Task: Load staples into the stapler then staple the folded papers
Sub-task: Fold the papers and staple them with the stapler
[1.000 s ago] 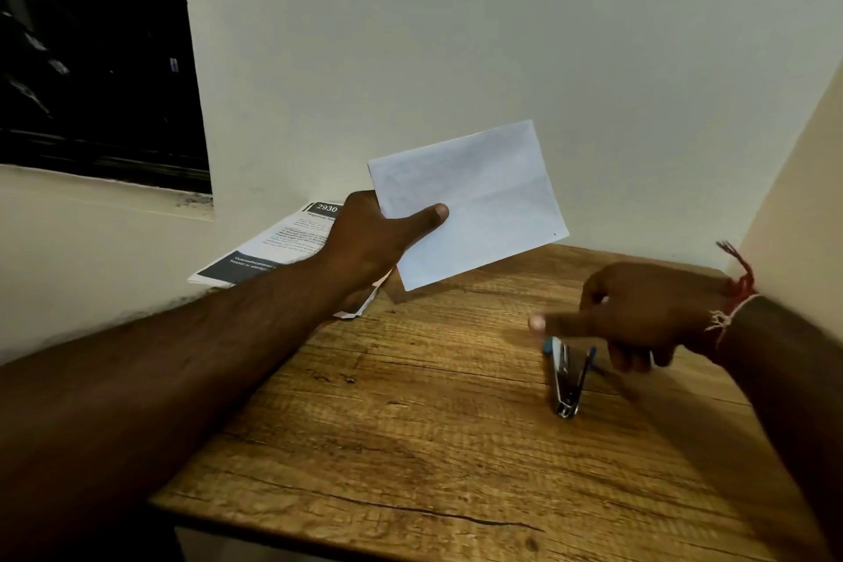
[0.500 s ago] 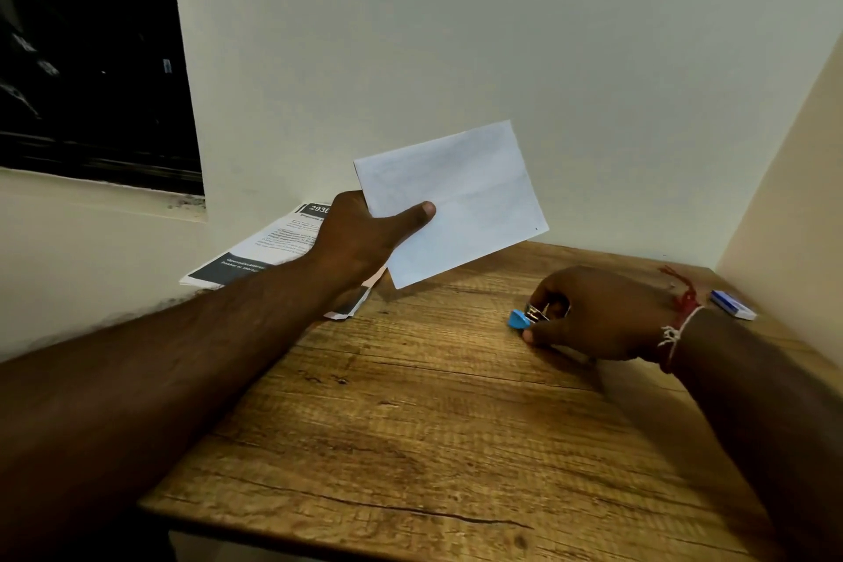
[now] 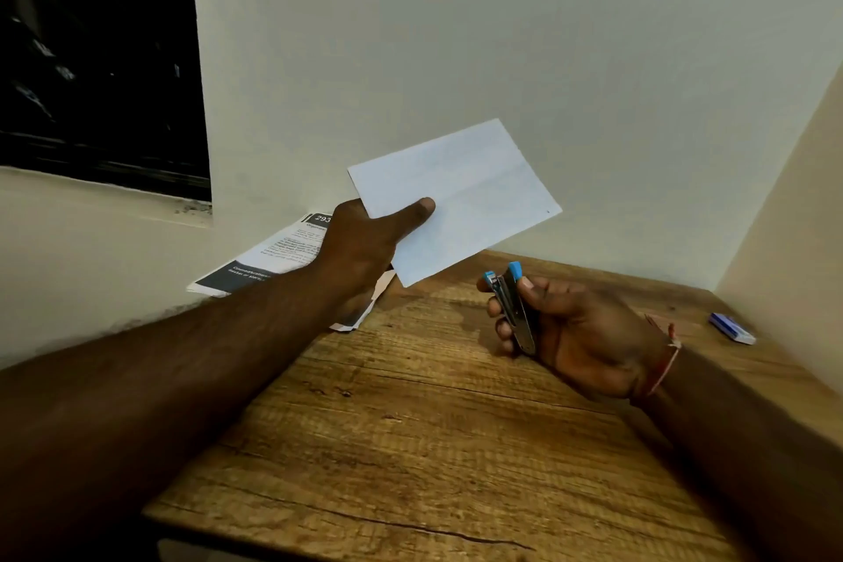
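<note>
Up off the wooden table (image 3: 410,447), the stapler (image 3: 514,310) sits in the right hand (image 3: 579,333), fingers curled round it, its blue-tipped end pointing up and slightly parted. Just to its left, the left hand (image 3: 360,246) pinches the folded paper (image 3: 465,201) by one corner, thumb on top, holding it in the air. Printed sheets (image 3: 269,258) lie behind that hand near the wall, and a small blue box (image 3: 732,328) rests at the table's right edge.
</note>
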Tool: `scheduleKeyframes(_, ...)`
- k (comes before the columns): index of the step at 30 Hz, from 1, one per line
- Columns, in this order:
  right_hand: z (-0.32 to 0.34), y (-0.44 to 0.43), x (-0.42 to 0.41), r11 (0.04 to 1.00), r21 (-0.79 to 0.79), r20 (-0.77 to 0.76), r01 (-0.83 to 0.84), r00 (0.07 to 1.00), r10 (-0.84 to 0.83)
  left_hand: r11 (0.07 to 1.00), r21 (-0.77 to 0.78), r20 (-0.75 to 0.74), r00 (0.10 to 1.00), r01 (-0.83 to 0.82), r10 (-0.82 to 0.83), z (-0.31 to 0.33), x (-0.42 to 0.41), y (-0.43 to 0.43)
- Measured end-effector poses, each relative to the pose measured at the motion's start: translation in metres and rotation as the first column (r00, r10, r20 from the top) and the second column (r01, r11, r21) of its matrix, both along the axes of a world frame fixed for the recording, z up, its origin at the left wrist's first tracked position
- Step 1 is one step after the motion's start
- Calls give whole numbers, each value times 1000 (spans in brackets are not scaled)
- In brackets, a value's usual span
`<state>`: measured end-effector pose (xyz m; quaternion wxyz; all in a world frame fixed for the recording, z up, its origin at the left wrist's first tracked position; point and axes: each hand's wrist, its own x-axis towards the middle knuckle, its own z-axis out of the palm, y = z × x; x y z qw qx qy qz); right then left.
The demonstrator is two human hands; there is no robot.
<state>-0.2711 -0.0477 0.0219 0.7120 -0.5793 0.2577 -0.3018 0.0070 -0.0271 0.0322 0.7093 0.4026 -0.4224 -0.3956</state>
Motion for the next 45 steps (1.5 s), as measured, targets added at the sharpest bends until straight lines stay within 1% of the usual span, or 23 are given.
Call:
scheduleKeyframes(3, 1, 5, 5, 1000, 16, 56, -5, 998, 4, 1000, -12, 60, 998, -14, 14, 0, -6, 3)
scheduleKeyframes(6, 0, 7, 8, 1000, 3, 81, -17, 997, 16, 998, -1, 132, 990, -57, 56, -1, -9, 2)
scheduleKeyframes(11, 0, 7, 8, 1000, -24, 56, 13, 998, -12, 995, -25, 205, 973, -100, 103, 1, -12, 4)
scheduleKeyframes(14, 1, 10, 9, 999, -33, 40, 41, 998, -40, 993, -45, 220, 969, -108, 116, 1, -14, 6)
scheduleKeyframes(22, 4, 13, 12, 995, -32, 78, 95, 993, -92, 992, -86, 312, 943, -93, 116, 3, -15, 14)
scheduleKeyframes(28, 5, 9, 12, 972, 3, 151, 235, 961, -233, 994, -80, 324, 941, -70, 92, 3, -16, 16)
scheduleKeyframes(36, 8, -4, -2, 923, -32, 180, 383, 911, -371, 998, -65, 281, 960, 27, -7, -2, -5, 9)
scheduleKeyframes(42, 10, -13, -14, 906, -73, 169, 416, 901, -400, 995, -84, 338, 938, -53, 78, -1, -1, 6)
scheduleKeyframes(45, 9, -16, -16, 903, -79, 181, 421, 897, -403, 995, -82, 353, 931, -65, 90, -1, -2, 5)
